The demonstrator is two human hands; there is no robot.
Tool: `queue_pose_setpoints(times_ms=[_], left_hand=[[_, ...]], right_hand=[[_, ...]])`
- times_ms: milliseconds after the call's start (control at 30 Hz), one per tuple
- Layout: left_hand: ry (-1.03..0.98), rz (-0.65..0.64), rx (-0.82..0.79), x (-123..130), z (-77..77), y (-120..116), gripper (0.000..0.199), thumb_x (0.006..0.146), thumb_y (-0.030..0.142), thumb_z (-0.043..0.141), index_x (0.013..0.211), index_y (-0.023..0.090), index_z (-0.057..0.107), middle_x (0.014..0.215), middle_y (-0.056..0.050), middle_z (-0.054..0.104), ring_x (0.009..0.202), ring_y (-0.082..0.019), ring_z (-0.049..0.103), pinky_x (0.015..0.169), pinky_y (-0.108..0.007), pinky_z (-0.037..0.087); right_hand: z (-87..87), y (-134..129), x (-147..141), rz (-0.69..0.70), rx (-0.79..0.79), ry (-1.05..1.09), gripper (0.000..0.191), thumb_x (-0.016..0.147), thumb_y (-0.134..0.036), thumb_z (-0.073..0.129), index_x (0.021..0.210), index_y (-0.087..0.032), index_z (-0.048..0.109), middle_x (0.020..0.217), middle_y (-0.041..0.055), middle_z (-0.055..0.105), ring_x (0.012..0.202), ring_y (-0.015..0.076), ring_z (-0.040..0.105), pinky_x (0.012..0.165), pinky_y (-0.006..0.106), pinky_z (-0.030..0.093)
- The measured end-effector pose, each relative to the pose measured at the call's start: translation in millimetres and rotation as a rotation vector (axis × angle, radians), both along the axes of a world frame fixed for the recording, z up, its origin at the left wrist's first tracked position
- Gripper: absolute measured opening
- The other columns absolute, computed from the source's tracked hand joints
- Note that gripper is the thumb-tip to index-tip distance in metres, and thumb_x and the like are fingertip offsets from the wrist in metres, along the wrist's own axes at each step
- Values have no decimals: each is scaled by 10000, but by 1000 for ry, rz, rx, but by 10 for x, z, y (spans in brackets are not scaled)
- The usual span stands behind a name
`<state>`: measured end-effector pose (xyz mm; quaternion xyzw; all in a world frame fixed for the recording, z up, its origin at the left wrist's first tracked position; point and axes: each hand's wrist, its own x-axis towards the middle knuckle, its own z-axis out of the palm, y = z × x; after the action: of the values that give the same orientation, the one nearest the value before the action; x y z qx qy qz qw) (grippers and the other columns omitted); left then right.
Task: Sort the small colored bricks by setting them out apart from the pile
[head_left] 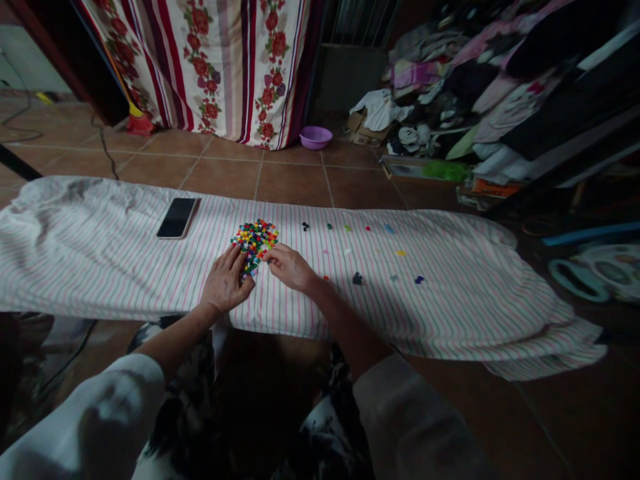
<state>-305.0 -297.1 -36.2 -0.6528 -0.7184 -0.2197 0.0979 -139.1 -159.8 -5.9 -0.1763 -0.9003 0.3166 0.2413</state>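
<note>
A pile of small multicoloured beads (257, 235) lies on the striped cloth (450, 267). My left hand (226, 279) rests flat at the pile's lower left edge, fingers stretched out and tips touching the beads. At the pile's right edge, my right hand (291, 268) has its fingers pinched together; what they hold, if anything, is too small to name. Right of the hands lie small separate groups in rows, among them black beads (305, 227), a red bead (368, 229), blue beads (389, 229), yellow beads (401, 253), dark grey beads (357, 278) and purple beads (419, 280).
A phone (177, 218) lies on the cloth left of the pile. Beyond the cloth are the tiled floor, a floral curtain (200, 67), a purple basin (316, 137) and a heap of clothes (450, 87). My knees are below the near edge.
</note>
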Motion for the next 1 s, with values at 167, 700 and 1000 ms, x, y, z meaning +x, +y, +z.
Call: queue_pose_setpoints(times_ms=[167,700,1000], left_hand=[[-18,2,-5,-6,-6,6,524,828,266,467,1321,91,486,1444,-209,479,1419,-310,365,1132,-483,366],[-65,-58,-7,-29,23,2,420,904,287,379,1267,113,497,1417,-207,495,1436,-289,334,1148,-499,339],[-67,-66,-7,-34,32,-3,321,909,277,349,1149,140,512,1380,-196,516,1440,-275,328,1149,-495,346]], right_hand=[[28,-14,21,1,-31,31,252,801,-16,528,904,-186,682,912,17,568,753,108,543,758,236,456],[203,-104,237,-42,-72,19,305,822,-30,498,977,-183,711,972,40,618,814,118,577,805,255,468],[139,-32,490,-113,-132,-6,297,814,-32,500,992,-174,690,947,30,622,768,100,569,725,222,452]])
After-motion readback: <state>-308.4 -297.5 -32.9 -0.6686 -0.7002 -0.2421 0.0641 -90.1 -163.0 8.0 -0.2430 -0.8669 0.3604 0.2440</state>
